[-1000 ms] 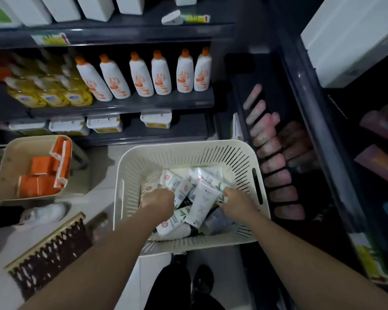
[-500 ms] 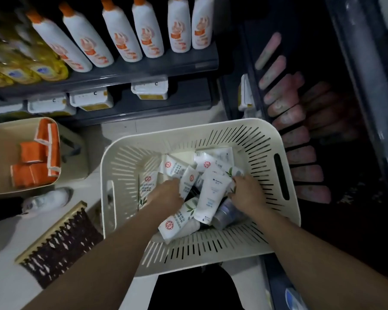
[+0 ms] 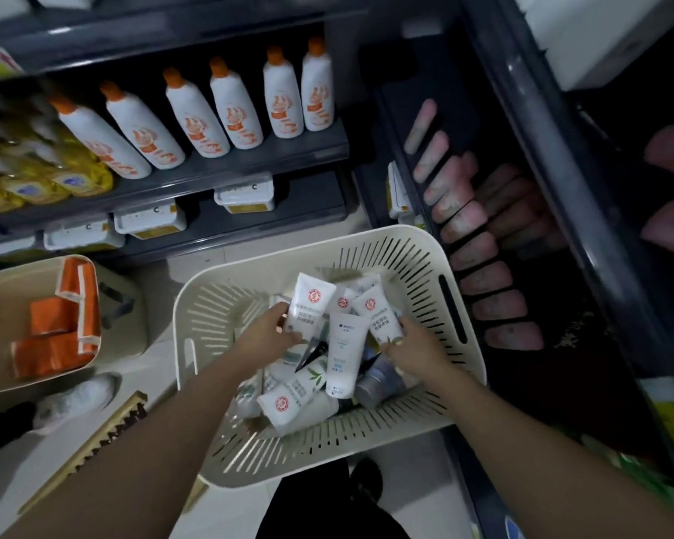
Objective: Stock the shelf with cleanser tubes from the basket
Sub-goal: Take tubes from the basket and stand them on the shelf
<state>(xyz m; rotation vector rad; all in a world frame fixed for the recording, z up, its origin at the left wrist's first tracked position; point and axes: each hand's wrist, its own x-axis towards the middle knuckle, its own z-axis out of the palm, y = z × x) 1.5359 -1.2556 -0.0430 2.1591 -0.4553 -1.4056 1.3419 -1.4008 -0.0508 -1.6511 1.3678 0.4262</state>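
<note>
A cream slotted basket (image 3: 413,262) sits on the floor in front of me, holding several white cleanser tubes. My left hand (image 3: 263,338) grips one white tube with a red round logo (image 3: 308,305), lifted upright above the pile. My right hand (image 3: 413,350) grips another red-logo tube (image 3: 380,317) beside it. A white tube with blue print (image 3: 343,352) lies between my hands. More tubes (image 3: 288,402) lie under my wrists. The dark shelf (image 3: 479,122) at right carries rows of pink tubes (image 3: 464,223).
White bottles with orange caps (image 3: 218,114) stand on the left shelf above yellow packs (image 3: 36,180). A beige bin with orange boxes (image 3: 55,324) sits at left. A wooden brush (image 3: 94,449) lies on the floor. My shoes (image 3: 366,480) are below the basket.
Both hands have closed on red-logo tubes and raised them out of the pile. The view has swung up and back toward the shelves.
</note>
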